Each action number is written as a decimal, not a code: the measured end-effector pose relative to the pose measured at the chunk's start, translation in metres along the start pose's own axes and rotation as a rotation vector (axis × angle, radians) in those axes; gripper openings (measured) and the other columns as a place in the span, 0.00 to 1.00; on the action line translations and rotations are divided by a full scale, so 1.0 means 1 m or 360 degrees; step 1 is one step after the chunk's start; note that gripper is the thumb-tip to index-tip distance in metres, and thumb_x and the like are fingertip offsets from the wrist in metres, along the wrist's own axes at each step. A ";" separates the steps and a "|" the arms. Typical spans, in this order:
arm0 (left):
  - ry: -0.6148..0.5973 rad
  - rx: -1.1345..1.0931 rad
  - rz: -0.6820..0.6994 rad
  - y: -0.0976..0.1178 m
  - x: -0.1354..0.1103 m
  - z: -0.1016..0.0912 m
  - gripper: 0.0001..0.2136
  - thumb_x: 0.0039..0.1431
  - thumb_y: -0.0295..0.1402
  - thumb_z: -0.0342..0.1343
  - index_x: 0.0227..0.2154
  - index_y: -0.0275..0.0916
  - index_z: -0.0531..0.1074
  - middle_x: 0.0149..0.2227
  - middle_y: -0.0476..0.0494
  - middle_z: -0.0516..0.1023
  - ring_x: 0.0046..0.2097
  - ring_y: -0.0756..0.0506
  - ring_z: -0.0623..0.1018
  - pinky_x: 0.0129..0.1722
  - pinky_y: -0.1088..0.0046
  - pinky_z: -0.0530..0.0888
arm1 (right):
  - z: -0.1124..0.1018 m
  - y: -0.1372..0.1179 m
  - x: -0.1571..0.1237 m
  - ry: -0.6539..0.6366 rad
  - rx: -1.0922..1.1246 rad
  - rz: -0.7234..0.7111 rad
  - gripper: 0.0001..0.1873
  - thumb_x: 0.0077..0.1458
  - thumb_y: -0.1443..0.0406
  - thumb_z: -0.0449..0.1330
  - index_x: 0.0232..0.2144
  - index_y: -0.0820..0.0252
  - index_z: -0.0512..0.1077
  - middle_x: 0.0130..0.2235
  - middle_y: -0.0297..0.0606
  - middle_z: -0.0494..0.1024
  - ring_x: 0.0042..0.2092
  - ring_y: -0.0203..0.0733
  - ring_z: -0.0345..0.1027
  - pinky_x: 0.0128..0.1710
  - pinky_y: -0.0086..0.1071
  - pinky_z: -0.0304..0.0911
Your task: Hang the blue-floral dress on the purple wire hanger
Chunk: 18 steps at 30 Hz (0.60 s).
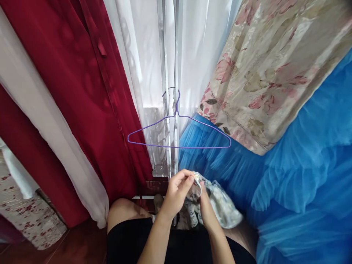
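A light patterned garment (222,205) hangs from my two hands and drapes to the right over my lap. My left hand (179,189) is closed, pinching the garment's edge between thumb and fingers. Beside it my right hand (204,200) grips the same edge, its fingers partly hidden behind the fabric. Just beyond my hands a purple wire hanger (178,147) hangs bare by its hook. Which part of the garment I hold cannot be made out.
White metal uprights (176,73) stand behind the hanger. To the left hang long red curtains (110,146) and a pale sheer panel (68,146). A floral fabric (255,80) and blue ruffled tulle (297,176) fill the right. Reddish-brown floor (79,242) shows at lower left.
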<state>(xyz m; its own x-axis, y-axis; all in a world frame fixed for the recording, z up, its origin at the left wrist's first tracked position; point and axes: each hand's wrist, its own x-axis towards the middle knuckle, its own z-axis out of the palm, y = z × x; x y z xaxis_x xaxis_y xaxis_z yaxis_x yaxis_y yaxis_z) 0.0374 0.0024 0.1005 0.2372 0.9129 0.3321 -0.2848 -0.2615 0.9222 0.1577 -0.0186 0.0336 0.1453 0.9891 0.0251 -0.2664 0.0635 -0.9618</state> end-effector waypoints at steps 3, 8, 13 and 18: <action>-0.0013 0.0271 0.0104 -0.003 0.001 -0.005 0.10 0.65 0.42 0.58 0.37 0.42 0.78 0.41 0.41 0.78 0.47 0.41 0.76 0.51 0.65 0.70 | 0.004 -0.016 -0.014 -0.0420 0.0209 0.0277 0.38 0.56 0.34 0.52 0.54 0.50 0.75 0.53 0.42 0.79 0.63 0.52 0.64 0.63 0.44 0.56; -0.0521 0.0354 -0.0096 -0.004 -0.011 -0.027 0.21 0.67 0.51 0.50 0.53 0.43 0.73 0.53 0.38 0.76 0.56 0.39 0.73 0.58 0.62 0.67 | -0.016 -0.044 -0.035 -0.0789 0.0326 0.0606 0.39 0.47 0.37 0.64 0.51 0.58 0.77 0.46 0.51 0.82 0.54 0.61 0.73 0.54 0.48 0.65; -0.1239 0.0678 -0.0269 -0.004 -0.036 -0.046 0.34 0.63 0.63 0.39 0.39 0.37 0.77 0.33 0.42 0.76 0.36 0.43 0.74 0.37 0.69 0.69 | -0.040 -0.069 -0.052 -0.0846 0.0298 0.0609 0.51 0.26 0.44 0.74 0.54 0.57 0.75 0.43 0.54 0.82 0.49 0.69 0.75 0.46 0.50 0.69; -0.1269 0.1360 0.0012 -0.006 -0.024 -0.098 0.16 0.58 0.47 0.62 0.23 0.39 0.74 0.22 0.48 0.71 0.27 0.48 0.68 0.34 0.70 0.65 | -0.053 -0.080 -0.062 -0.0856 0.0205 0.0646 0.46 0.26 0.47 0.75 0.51 0.52 0.77 0.44 0.51 0.82 0.51 0.68 0.74 0.47 0.49 0.69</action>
<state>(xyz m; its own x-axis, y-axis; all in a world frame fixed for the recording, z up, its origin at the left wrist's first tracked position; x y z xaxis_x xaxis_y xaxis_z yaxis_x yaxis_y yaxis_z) -0.0581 0.0125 0.0679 0.8405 0.5345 0.0882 0.3570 -0.6689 0.6520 0.2207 -0.0921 0.0948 -0.4749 0.8641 -0.1667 -0.3158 -0.3441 -0.8843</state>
